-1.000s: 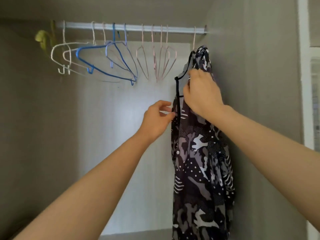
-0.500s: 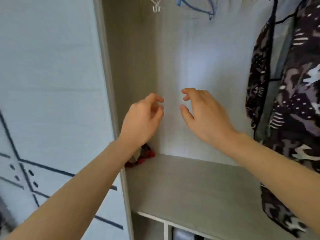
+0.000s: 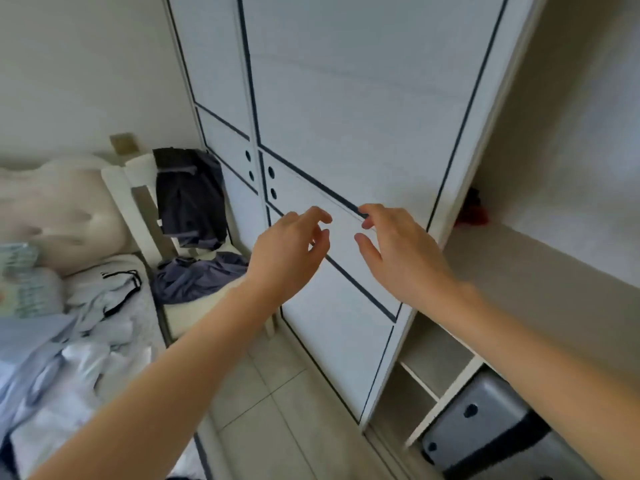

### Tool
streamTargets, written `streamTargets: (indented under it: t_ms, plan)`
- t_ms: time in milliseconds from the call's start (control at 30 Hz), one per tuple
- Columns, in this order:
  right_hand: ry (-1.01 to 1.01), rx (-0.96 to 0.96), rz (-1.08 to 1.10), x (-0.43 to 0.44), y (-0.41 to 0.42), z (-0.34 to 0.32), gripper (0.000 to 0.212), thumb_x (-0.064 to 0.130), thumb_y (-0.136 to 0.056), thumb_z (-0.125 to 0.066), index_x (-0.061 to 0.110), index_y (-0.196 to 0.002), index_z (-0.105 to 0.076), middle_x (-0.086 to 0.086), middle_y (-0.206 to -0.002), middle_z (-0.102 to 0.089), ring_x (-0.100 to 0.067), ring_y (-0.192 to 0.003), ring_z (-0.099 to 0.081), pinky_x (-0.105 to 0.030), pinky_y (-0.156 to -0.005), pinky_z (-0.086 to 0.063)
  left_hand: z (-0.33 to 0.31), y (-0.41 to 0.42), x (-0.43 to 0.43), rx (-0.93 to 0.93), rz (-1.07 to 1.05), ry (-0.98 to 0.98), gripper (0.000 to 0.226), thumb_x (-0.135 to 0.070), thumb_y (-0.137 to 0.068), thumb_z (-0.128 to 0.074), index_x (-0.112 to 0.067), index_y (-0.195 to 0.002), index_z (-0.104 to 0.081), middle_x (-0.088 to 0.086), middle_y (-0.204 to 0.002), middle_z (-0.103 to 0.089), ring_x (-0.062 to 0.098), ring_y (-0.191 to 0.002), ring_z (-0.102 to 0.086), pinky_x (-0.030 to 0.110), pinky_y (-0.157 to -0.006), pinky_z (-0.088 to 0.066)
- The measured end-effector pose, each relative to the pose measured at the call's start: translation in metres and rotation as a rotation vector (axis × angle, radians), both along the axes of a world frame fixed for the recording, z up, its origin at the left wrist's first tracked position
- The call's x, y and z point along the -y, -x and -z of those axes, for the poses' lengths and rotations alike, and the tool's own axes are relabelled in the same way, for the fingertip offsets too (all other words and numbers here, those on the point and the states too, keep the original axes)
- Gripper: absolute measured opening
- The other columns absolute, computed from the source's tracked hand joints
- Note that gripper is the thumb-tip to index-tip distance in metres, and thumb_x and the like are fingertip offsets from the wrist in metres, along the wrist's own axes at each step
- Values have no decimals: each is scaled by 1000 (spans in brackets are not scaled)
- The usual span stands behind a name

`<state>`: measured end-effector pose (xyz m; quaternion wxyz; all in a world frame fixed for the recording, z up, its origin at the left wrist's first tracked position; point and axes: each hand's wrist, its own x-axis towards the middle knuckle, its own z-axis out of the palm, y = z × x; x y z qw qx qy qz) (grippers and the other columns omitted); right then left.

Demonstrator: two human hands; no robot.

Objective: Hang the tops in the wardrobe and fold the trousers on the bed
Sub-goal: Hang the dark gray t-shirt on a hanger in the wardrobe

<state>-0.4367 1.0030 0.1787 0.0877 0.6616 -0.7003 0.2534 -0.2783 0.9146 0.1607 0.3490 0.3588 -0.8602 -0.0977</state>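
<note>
- Pale clothes (image 3: 86, 344) lay on the bed (image 3: 147, 282), in view once the head had turned from the wardrobe (image 3: 346, 98).
- Left hand (image 3: 291, 247) and right hand (image 3: 398, 251) had released the hung top (out of frame): both empty, fingers loosely curled.
- Next garment probably due.

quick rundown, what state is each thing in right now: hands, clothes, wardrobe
left hand: empty, fingers loosely curled
right hand: empty, fingers loosely curled
dark garment: draped over the chair back
blue-grey garment: crumpled on the chair seat
pale clothes: heaped unfolded on the bed
wardrobe door: covers the left part, compartment to its right open
grey box: sits in the lower cubby
</note>
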Motion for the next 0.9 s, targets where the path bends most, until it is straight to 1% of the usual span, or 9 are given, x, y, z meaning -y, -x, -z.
streamTargets:
  t_ms: [67,133,300,367,500,600,667,800,900]
  plan:
    - [-65,6,-54,28,-9,22,42,32,-101,-44,15,-140,-42,-1,-124,-58,-18,-115,-54,-29,-87,-47,24,-16,16,44,-79,-68,24,-29,-99,-49,-27,-120,-59,-9,-92,-62,15,-86,-60,37,-75,-52]
    - [-111,18,-95,59,-15,45,41,30,-101,-45,13,-139,-43,-3,-122,-60,-20,-112,-55,-34,-86,-51,48,-27,34,72,-142,-135,24,-29,-99,-49,-26,-121,-59,-7,-93,-63,15,-85,-61,37,-74,-53]
    - [-277,-32,-193,147,-26,98,35,28,-101,-43,10,-130,-47,-6,-114,-62,-26,-108,-55,-39,-84,-48,97,-43,99,180,-261,-303,26,-27,-99,-47,-23,-123,-57,-5,-96,-65,17,-89,-61,38,-74,-53]
    - [-340,-64,-214,185,-29,115,34,28,-101,-43,9,-129,-47,-7,-113,-62,-27,-108,-55,-41,-83,-49,114,-49,131,193,-318,-388,25,-26,-99,-47,-22,-122,-56,-3,-97,-66,19,-89,-61,36,-73,-51]
    - [-454,-109,-203,256,-28,142,34,29,-100,-42,8,-127,-46,-9,-112,-62,-27,-103,-56,-38,-78,-48,139,-64,187,220,-432,-520,26,-25,-99,-47,-20,-124,-54,-6,-95,-62,17,-87,-59,32,-69,-46]
    - [-501,-158,-201,306,-29,156,32,28,-100,-42,8,-125,-46,-9,-111,-61,-27,-100,-55,-34,-69,-40,152,-82,227,192,-544,-558,25,-24,-99,-47,-19,-122,-55,-2,-98,-67,18,-85,-59,31,-66,-46]
    - [-509,-148,-199,339,-35,161,29,27,-100,-42,8,-121,-46,-10,-109,-60,-27,-98,-55,-33,-68,-36,159,-93,254,181,-606,-563,25,-24,-98,-48,-17,-121,-57,2,-100,-69,21,-87,-61,31,-67,-48]
    - [-507,-73,-208,405,-56,163,30,26,-99,-44,9,-124,-47,-11,-110,-61,-29,-100,-56,-37,-76,-44,166,-117,311,191,-708,-535,25,-24,-99,-46,-20,-121,-56,0,-98,-68,20,-83,-58,29,-63,-39]
    - [-500,-20,-229,456,-73,166,32,26,-100,-44,8,-126,-46,-10,-112,-61,-29,-102,-57,-37,-77,-46,164,-135,363,175,-756,-498,24,-24,-99,-45,-19,-120,-57,2,-101,-68,22,-85,-58,30,-65,-40]
